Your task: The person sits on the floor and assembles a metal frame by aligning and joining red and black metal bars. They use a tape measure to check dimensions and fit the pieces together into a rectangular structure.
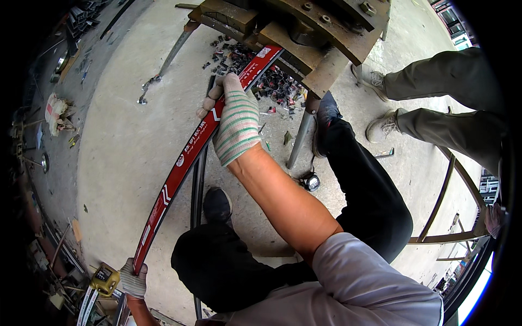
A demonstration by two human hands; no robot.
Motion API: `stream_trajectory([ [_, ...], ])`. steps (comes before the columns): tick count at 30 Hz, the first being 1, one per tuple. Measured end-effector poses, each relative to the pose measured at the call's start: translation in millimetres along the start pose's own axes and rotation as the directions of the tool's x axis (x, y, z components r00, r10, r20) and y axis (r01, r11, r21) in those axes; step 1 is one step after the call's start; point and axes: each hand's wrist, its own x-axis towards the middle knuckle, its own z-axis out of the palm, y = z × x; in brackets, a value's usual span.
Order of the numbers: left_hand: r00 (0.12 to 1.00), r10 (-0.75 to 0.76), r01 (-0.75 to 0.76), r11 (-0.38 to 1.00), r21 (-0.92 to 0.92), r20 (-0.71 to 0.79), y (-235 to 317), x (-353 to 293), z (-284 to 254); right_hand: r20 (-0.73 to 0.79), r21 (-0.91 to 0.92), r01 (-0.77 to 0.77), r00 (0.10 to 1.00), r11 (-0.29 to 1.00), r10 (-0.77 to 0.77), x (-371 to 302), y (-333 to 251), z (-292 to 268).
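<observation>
A long profile bar (173,179) covered in red printed film runs slantwise from the lower left up to a heavy brown steel machine (321,41). Its far end meets the machine's front edge; whether it sits inside a slot I cannot make out. Close to that end, my right hand (235,117), in a white glove with green stripes, is wrapped round the bar. My left hand (133,280), also gloved, grips the near end at the lower left. Touching or just beside the left glove is a yellow boxy object (105,279), its kind unclear.
Dark and red offcuts (272,89) lie heaped beneath the machine, around its metal legs (300,138). Another dark bar (198,190) stands under the red one. At the right are a person's legs (440,76) and a curved metal frame (451,201). Scrap lines the left side.
</observation>
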Motion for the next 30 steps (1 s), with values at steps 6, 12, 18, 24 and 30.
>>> stream_trajectory([
  [6, 1.0, 0.025, -0.025, 0.999, -0.04, -0.01, -7, 4, 13, 0.026, -0.004, 0.002, 1.0, 1.0, -0.002, 2, 1, 1],
  [12, 1.0, 0.03, -0.03, 0.998, -0.064, -0.003, 0, 7, 13, 0.026, -0.02, 0.012, 1.0, 1.0, -0.012, 3, 2, 0],
  [18, 0.999, 0.042, -0.042, 0.999, 0.0, 0.003, 7, 11, 12, 0.026, 0.006, 0.027, 0.999, 1.0, -0.028, 4, 4, 1],
  [24, 0.999, 0.038, -0.038, 0.999, 0.01, -0.001, 9, 11, 11, 0.041, 0.044, 0.014, 0.999, 0.999, -0.016, 6, 5, 0],
  [30, 1.0, 0.02, -0.02, 1.0, -0.005, 0.01, 15, 9, 10, 0.012, 0.02, 0.014, 1.0, 1.0, -0.014, 1, 7, 1],
])
